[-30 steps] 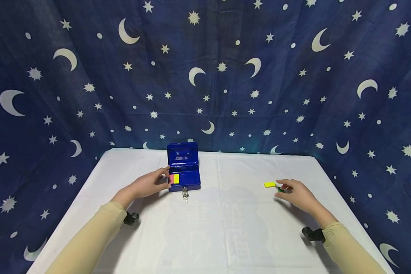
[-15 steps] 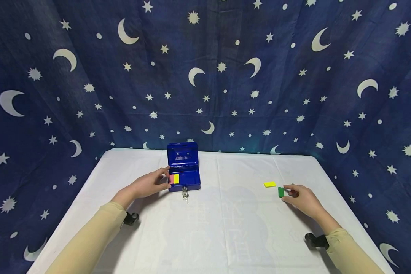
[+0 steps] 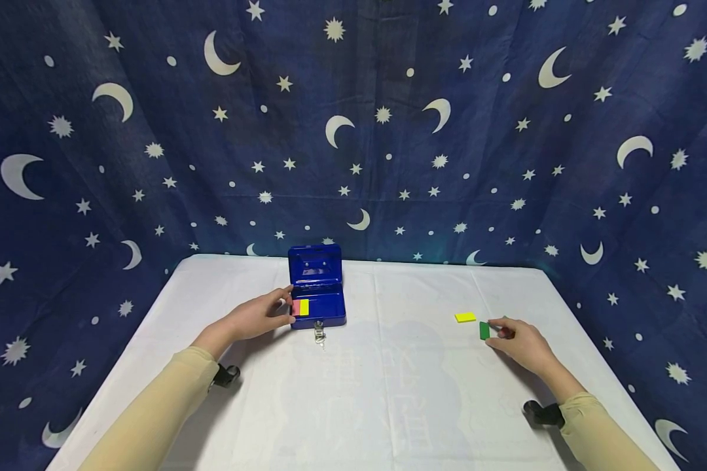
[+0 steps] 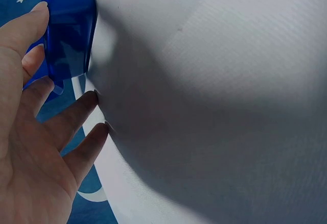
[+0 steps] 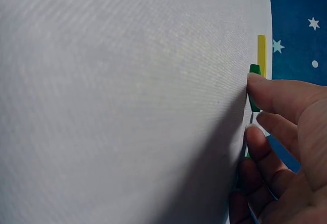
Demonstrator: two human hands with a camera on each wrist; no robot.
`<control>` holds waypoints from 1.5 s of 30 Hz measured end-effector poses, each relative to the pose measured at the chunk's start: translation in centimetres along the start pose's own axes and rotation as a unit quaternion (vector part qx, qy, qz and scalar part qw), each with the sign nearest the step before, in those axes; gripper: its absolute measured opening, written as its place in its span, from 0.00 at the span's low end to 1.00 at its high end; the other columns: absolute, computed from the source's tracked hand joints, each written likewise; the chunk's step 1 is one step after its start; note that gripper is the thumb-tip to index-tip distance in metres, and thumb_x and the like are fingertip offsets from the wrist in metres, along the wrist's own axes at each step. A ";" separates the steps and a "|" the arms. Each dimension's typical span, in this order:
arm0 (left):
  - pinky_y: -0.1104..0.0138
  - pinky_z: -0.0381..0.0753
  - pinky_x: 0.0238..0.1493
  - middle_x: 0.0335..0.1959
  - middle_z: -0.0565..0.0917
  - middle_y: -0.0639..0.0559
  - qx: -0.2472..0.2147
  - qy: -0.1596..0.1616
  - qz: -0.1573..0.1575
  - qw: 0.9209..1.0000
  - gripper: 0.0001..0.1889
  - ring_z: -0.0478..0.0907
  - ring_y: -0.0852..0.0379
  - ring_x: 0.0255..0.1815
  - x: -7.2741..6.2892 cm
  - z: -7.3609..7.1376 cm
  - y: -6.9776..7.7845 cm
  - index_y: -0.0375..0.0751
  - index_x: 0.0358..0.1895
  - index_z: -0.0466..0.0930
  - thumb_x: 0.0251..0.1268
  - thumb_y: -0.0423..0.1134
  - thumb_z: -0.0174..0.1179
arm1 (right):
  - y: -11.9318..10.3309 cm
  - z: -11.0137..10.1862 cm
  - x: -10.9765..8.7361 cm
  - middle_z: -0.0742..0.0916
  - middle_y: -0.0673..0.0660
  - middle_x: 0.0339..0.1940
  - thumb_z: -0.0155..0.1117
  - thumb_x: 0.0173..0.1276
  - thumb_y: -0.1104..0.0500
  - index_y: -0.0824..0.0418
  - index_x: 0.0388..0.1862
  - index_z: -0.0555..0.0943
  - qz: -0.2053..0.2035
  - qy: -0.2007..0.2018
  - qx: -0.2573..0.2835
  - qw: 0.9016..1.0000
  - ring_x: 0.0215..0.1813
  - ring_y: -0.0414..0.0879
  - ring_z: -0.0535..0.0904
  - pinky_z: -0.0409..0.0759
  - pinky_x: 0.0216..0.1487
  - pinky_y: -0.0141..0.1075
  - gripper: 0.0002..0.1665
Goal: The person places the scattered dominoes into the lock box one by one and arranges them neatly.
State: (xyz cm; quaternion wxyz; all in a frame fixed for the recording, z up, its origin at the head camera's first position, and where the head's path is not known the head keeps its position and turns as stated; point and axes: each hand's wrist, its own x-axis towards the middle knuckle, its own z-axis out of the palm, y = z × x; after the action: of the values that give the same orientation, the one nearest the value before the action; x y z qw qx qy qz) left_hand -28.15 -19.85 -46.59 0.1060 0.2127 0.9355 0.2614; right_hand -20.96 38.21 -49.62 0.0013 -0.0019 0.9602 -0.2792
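A small blue metal cash box point(image 3: 325, 319) stands with its lid point(image 3: 314, 265) raised and a pink block point(image 3: 296, 307) and a yellow block point(image 3: 304, 307) inside at the left. My left hand point(image 3: 258, 316) touches the box's left side with thumb and index finger, its other fingers extended in the left wrist view. On the right, my right hand point(image 3: 521, 341) pinches a small flat green block point(image 3: 484, 331) between thumb and index finger; the thumb covers part of it in the right wrist view. Another yellow block point(image 3: 465, 317) lies just beyond, apart from the hand.
Keys point(image 3: 320, 335) hang from the box's front lock. A white cloth point(image 3: 377, 405) covers the table, whose far edge meets a dark blue curtain point(image 3: 383, 196) with moons and stars. Black wrist camera mounts point(image 3: 543, 413) stick out under the forearms.
My right hand has drawn back slightly to the right and nearer, uncovering more of the green block; it is still over the last half second. My left hand stays on the box.
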 end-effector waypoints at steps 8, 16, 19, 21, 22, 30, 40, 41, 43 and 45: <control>0.42 0.67 0.69 0.80 0.59 0.49 -0.001 -0.001 0.000 1.000 0.19 0.68 0.39 0.73 -0.1 -0.1 0.2 0.52 0.54 0.72 0.72 0.56 0.61 | 0.1 0.2 -0.1 0.79 0.53 0.34 0.74 0.65 0.53 0.67 0.61 0.80 0.004 0.003 0.007 1.000 0.38 0.49 0.72 0.69 0.37 0.41 0.31; 0.41 0.66 0.69 0.81 0.59 0.49 0.000 -0.002 0.000 1.000 0.19 0.68 0.39 0.73 -0.1 -0.1 0.1 0.52 0.56 0.72 0.72 0.57 0.61 | 0.2 0.3 -0.1 0.78 0.53 0.33 0.74 0.65 0.53 0.67 0.62 0.80 0.001 0.007 0.014 1.000 0.37 0.48 0.71 0.68 0.36 0.41 0.30; 0.40 0.66 0.69 0.81 0.59 0.49 0.003 -0.002 -0.003 1.000 0.20 0.68 0.39 0.73 0.0 -0.1 0.1 0.52 0.57 0.73 0.72 0.57 0.61 | 0.4 0.3 -0.1 0.77 0.53 0.32 0.74 0.65 0.53 0.67 0.62 0.80 0.000 0.009 0.015 1.000 0.37 0.48 0.71 0.68 0.36 0.41 0.30; 0.40 0.65 0.69 0.80 0.60 0.48 0.004 -0.002 -0.005 1.000 0.21 0.68 0.39 0.73 0.0 -0.1 0.1 0.52 0.58 0.73 0.71 0.58 0.61 | 0.4 0.4 -0.1 0.77 0.53 0.32 0.74 0.65 0.53 0.67 0.62 0.80 -0.001 0.009 0.017 1.000 0.37 0.48 0.71 0.67 0.36 0.41 0.30; 0.40 0.65 0.69 0.80 0.60 0.48 0.005 -0.002 -0.006 1.000 0.21 0.68 0.38 0.73 0.0 -0.1 0.1 0.52 0.58 0.73 0.71 0.58 0.61 | 0.5 0.4 -0.1 0.77 0.53 0.32 0.74 0.66 0.52 0.67 0.62 0.80 -0.001 0.009 0.018 1.000 0.37 0.48 0.70 0.67 0.36 0.41 0.30; 0.41 0.66 0.69 0.79 0.62 0.46 0.010 -0.001 -0.003 1.000 0.22 0.68 0.38 0.73 0.2 0.0 0.0 0.50 0.60 0.73 0.72 0.58 0.61 | 0.4 0.3 -0.1 0.76 0.52 0.30 0.73 0.66 0.53 0.68 0.62 0.80 0.002 0.005 0.030 1.000 0.35 0.47 0.70 0.66 0.32 0.37 0.30; 0.40 0.66 0.68 0.75 0.68 0.42 0.014 0.002 0.000 1.000 0.27 0.69 0.39 0.71 0.2 0.0 -0.2 0.48 0.65 0.71 0.72 0.59 0.60 | -0.1 -0.1 0.1 0.75 0.51 0.27 0.74 0.65 0.54 0.70 0.58 0.80 -0.005 0.004 0.021 1.000 0.31 0.45 0.69 0.64 0.27 0.34 0.28; 0.40 0.67 0.68 0.74 0.69 0.43 0.015 0.001 0.001 1.000 0.28 0.70 0.39 0.71 0.2 0.0 -0.2 0.48 0.66 0.70 0.72 0.59 0.60 | -0.2 -0.2 0.2 0.75 0.51 0.27 0.74 0.65 0.53 0.70 0.58 0.80 -0.006 0.005 0.021 1.000 0.30 0.45 0.69 0.64 0.27 0.34 0.29; 0.40 0.67 0.68 0.71 0.73 0.43 0.015 0.003 -0.001 1.000 0.33 0.71 0.41 0.69 0.2 0.0 -0.2 0.47 0.71 0.67 0.71 0.60 0.60 | -0.5 -0.5 0.3 0.75 0.51 0.27 0.73 0.65 0.52 0.70 0.58 0.80 -0.008 0.009 0.022 1.000 0.29 0.44 0.69 0.64 0.26 0.34 0.29; 0.40 0.67 0.67 0.67 0.75 0.44 0.016 0.003 -0.001 1.000 0.37 0.72 0.42 0.67 0.2 0.0 -0.3 0.45 0.75 0.63 0.71 0.60 0.60 | -1.0 -0.8 0.5 0.75 0.52 0.26 0.73 0.65 0.52 0.69 0.58 0.80 -0.014 0.015 0.022 1.000 0.28 0.45 0.69 0.64 0.25 0.34 0.29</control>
State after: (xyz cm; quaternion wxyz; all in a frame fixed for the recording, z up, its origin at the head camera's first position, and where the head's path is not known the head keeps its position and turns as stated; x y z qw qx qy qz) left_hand -28.40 -19.96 -46.79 0.0997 0.2129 0.9401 0.2468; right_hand -21.48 37.79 -48.45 -0.0170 -0.0112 0.9536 -0.3003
